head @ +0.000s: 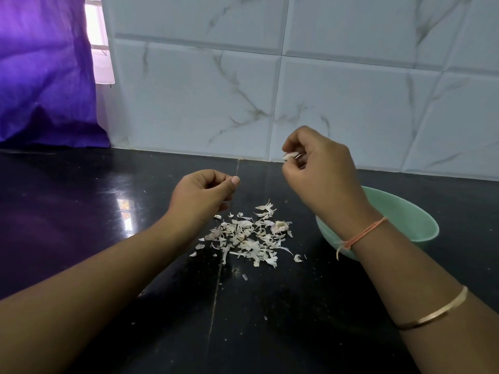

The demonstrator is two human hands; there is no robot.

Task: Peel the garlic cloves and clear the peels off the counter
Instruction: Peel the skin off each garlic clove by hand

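Right hand (321, 171): fingers pinching garlic clove (290, 155)
Left hand (205, 190): fingers curled, nothing visible held
Peels (248, 236): heaped on table (108, 211), left of bowl (405, 211)

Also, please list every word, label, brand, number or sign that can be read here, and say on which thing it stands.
None: no readable text shows anywhere. The green bowl is plain, the wall tiles carry only marble veining, the black counter only reflections, the purple curtain is unprinted, and the bangle, the wrist thread and the garlic clove pinched in the right hand bear no visible marking.
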